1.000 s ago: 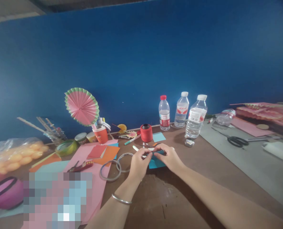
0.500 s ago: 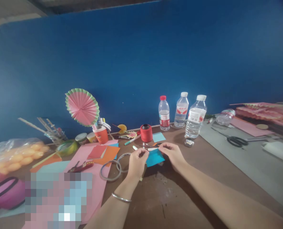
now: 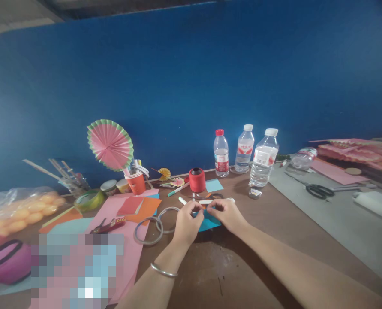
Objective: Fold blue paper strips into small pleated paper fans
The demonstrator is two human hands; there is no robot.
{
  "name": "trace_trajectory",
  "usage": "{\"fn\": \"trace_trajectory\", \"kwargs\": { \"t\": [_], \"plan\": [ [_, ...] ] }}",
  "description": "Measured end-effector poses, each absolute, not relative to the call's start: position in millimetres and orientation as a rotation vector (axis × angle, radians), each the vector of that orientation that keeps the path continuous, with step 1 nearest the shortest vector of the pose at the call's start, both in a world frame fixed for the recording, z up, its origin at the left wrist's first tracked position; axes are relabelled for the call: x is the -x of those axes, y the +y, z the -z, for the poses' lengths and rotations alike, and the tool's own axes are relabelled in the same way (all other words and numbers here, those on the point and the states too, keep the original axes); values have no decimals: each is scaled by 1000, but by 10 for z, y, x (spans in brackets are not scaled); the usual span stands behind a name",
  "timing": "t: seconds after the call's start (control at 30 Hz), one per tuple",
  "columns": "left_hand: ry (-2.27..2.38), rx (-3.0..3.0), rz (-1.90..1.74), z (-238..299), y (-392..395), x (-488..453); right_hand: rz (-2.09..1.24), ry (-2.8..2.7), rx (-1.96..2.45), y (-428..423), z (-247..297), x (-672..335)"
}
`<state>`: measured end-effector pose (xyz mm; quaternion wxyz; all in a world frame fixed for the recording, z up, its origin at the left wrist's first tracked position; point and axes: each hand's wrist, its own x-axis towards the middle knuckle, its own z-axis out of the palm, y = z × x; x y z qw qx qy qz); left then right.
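Observation:
A small sheet of blue paper (image 3: 210, 222) is held up over the brown table between my two hands. My left hand (image 3: 188, 219) pinches its upper left edge with thumb and fingers. Close beside it, my right hand (image 3: 227, 214) pinches the upper edge too; the fingertips of both hands nearly meet. The fingers cover much of the paper's top edge. Just beyond the hands lie a white-barrelled pen (image 3: 206, 201) and a pair of scissors with dark handles (image 3: 217, 196), partly hidden. A red thread spool (image 3: 197, 180) stands behind them.
Two grey rings (image 3: 148, 242) lie left of my hands beside pink paper (image 3: 126, 274). An orange cup (image 3: 136, 183) holds a pink-green paper fan (image 3: 110, 143). Several water bottles (image 3: 264, 159) stand at the back right. Black scissors (image 3: 317, 191) rest on a grey mat (image 3: 345, 231).
My right hand has moved left, bringing its fingertips close to my left hand's. More of the blue paper's top is covered, and the pen and scissors behind show more.

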<state>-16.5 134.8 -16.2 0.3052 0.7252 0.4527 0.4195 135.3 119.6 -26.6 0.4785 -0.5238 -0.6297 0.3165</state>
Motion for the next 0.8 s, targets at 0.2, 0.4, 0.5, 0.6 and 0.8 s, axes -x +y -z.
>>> {"fn": "trace_trajectory", "kwargs": {
  "t": [0.2,0.4,0.5,0.6,0.8],
  "plan": [
    [1307,-1931,-1144,178,1333,164,-823,-1469,1253,1189,270,-1363],
    [1335,-1799,-1216,197,1371,198,-903,-1293,1226,1217,299,-1397],
    [1332,-1702,-1286,214,1418,244,-901,-1177,1200,1240,312,-1413],
    [1297,-1634,-1336,202,1431,262,-925,-1098,1180,1257,319,-1421],
    [1064,-1738,-1277,174,1361,177,-996,-1168,1152,1260,328,-1412]
  ]
}}
